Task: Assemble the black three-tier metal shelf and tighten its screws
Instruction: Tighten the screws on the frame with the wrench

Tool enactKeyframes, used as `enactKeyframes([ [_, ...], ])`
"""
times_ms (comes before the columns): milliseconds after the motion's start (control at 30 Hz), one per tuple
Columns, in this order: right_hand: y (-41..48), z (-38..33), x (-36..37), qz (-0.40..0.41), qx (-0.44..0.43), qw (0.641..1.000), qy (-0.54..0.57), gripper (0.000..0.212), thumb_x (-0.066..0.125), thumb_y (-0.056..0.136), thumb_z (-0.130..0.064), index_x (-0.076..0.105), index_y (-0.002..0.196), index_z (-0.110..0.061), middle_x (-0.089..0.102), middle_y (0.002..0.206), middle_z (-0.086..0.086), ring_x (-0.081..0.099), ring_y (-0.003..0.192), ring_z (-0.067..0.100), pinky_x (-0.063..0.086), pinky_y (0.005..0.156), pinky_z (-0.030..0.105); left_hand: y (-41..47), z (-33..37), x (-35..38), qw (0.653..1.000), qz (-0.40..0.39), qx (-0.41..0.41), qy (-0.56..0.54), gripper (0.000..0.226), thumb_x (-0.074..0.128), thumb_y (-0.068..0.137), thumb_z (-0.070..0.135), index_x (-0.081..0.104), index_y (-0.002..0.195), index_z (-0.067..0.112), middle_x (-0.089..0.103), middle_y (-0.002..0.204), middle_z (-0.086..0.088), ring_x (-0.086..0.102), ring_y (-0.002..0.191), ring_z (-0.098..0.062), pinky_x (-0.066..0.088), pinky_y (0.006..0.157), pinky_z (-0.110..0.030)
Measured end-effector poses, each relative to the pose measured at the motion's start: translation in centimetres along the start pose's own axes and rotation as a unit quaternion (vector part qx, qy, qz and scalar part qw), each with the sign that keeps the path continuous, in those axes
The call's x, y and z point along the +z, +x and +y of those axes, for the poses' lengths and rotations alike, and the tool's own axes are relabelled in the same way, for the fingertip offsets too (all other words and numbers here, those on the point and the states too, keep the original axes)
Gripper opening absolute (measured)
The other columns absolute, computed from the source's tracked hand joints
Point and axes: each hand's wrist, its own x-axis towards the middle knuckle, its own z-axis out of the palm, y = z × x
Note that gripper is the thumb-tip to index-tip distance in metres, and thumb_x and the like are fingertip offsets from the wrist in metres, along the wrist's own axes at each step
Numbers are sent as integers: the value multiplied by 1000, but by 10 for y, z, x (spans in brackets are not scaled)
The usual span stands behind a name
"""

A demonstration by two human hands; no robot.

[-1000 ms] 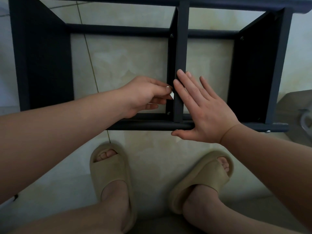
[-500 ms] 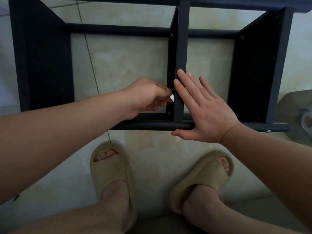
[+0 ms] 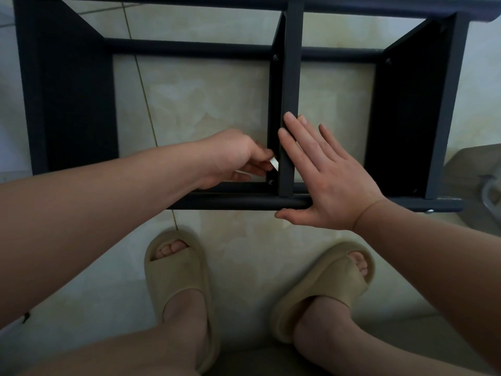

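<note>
Looking down, I have the black three-tier metal shelf lying on its side on the tiled floor, just beyond my feet in beige slide sandals. Its three panels stand on edge between round rails. My right hand is spread flat, fingers straight, pressed against the right face of the middle panel, with the thumb lying along the underside of the near rail. My left hand is curled, fingertips pinching a small white piece right at the panel's left face; it may be a small tool, but I cannot make it out. It sits just above the screw in the panel's near corner.
</note>
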Motion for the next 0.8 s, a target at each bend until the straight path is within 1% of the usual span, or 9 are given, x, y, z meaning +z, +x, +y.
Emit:
enactKeyframes([
  [67, 0, 1, 0, 0, 0, 1000, -1, 114, 51, 84, -77, 15, 160, -1, 6, 168, 17, 7, 156, 33, 16, 125, 54, 0, 0, -2, 1000, 2, 6, 23, 9, 59, 98, 20, 66, 94, 16, 70, 82, 5, 67, 88, -10, 46, 85, -32],
  [167, 0, 1, 1, -1, 0, 1000, -1, 114, 52, 84, -78, 15, 160, -1, 6, 169, 17, 7, 157, 33, 16, 125, 54, -2, -1, -5, 999, -3, 15, 52, 14, 58, 99, 18, 67, 88, 17, 71, 77, 8, 66, 88, -10, 47, 84, -31],
  [300, 0, 1, 1, -4, 0, 1000, -2, 114, 50, 84, -79, 14, 160, -2, 4, 169, 16, 5, 157, 31, 15, 126, 53, -4, -4, -10, 996, -13, 32, 84, 19, 58, 98, 14, 65, 81, 18, 70, 78, 7, 65, 90, -11, 46, 83, -31],
  [467, 0, 1, 1, -7, 1, 1000, -3, 114, 48, 84, -80, 12, 161, -2, 2, 169, 15, 3, 157, 30, 13, 126, 52, -6, -7, -12, 991, -23, 58, 115, 18, 57, 99, 12, 67, 85, 17, 70, 87, 4, 65, 89, -7, 49, 89, -30],
  [567, 0, 1, 1, -7, 2, 1000, -1, 115, 50, 83, -79, 12, 161, -2, 2, 169, 15, 3, 157, 30, 14, 126, 53, -7, -9, -14, 989, -29, 65, 132, 17, 57, 99, 10, 67, 86, 17, 71, 90, 3, 66, 90, -5, 49, 89, -28],
  [633, 0, 1, 1, -8, 2, 1000, -1, 115, 50, 83, -79, 13, 161, -2, 2, 169, 16, 4, 157, 31, 15, 126, 53, -8, -10, -14, 987, -33, 68, 142, 17, 58, 98, 9, 67, 87, 18, 71, 90, 4, 66, 89, -4, 49, 90, -27],
  [800, 0, 1, 0, -6, 2, 1000, -4, 115, 50, 84, -79, 13, 160, -2, 3, 169, 16, 4, 157, 31, 15, 125, 53, -8, -14, -15, 982, -45, 81, 165, 18, 60, 97, 7, 68, 86, 18, 71, 85, 8, 63, 89, -8, 49, 91, -29],
])
